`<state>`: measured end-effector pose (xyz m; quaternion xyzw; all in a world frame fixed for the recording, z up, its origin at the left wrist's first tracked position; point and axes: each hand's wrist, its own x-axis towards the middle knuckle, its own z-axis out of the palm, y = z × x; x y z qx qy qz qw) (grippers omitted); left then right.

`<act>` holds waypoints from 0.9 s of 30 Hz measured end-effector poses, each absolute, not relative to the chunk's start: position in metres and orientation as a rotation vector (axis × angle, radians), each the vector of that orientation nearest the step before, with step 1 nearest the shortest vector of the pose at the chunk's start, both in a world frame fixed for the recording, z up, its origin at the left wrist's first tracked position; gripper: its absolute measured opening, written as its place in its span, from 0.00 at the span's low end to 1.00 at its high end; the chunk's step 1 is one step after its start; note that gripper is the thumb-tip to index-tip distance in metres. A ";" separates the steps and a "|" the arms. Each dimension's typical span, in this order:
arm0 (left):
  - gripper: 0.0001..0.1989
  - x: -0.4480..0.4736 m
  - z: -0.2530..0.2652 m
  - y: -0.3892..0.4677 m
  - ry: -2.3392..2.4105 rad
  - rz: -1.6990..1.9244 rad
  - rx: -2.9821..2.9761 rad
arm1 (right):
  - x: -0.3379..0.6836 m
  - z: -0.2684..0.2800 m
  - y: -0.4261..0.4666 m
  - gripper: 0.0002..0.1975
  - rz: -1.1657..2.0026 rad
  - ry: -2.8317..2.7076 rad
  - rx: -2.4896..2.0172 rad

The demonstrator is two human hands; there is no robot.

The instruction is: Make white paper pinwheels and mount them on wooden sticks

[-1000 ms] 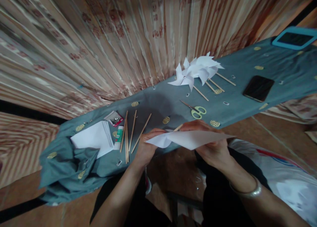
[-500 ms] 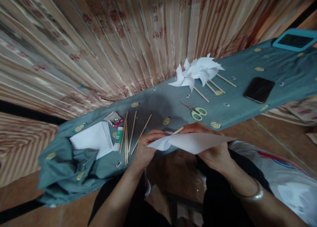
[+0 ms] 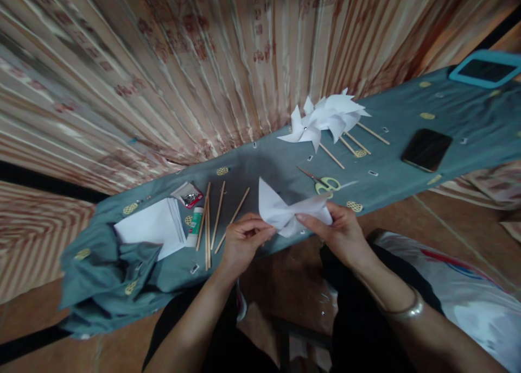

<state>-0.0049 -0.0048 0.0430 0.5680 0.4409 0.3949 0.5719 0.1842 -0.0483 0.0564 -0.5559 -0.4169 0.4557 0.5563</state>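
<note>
A white paper pinwheel is held up between my two hands over the table's near edge, its blades facing partly upward. My right hand grips its right side, the thumb pressed near the middle of the paper. On the left, the fingers of my left hand are pinched together at the pinwheel's lower left edge. No stick shows on this pinwheel now; what lies behind the paper is hidden. Just beyond my right hand lie scissors with light green handles. Several loose wooden sticks lie left of my left hand.
Finished-looking pinwheels on sticks lie at the back of the cloth-covered table. To the left are a glue stick, a small box of metal pins and a paper stack. A phone and blue-framed device lie right.
The pinwheel has turned from nearly edge-on to showing its blades, one now pointing up. My right hand has shifted its hold, thumb now on the paper. The stick end seen earlier is out of sight.
</note>
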 end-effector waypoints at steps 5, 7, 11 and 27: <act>0.07 -0.001 0.028 -0.002 1.076 0.959 1.262 | 0.181 0.039 -0.032 0.16 1.251 -0.720 -1.327; 0.08 -0.001 0.022 0.000 1.093 0.969 1.252 | 0.179 0.037 -0.029 0.17 1.305 -0.678 -1.316; 0.10 -0.004 0.013 0.000 1.107 0.960 1.255 | 0.175 0.035 -0.026 0.19 1.363 -0.621 -1.324; 0.10 -0.001 0.006 -0.002 1.065 0.959 1.147 | 0.177 0.034 -0.021 0.19 1.434 -0.650 -1.347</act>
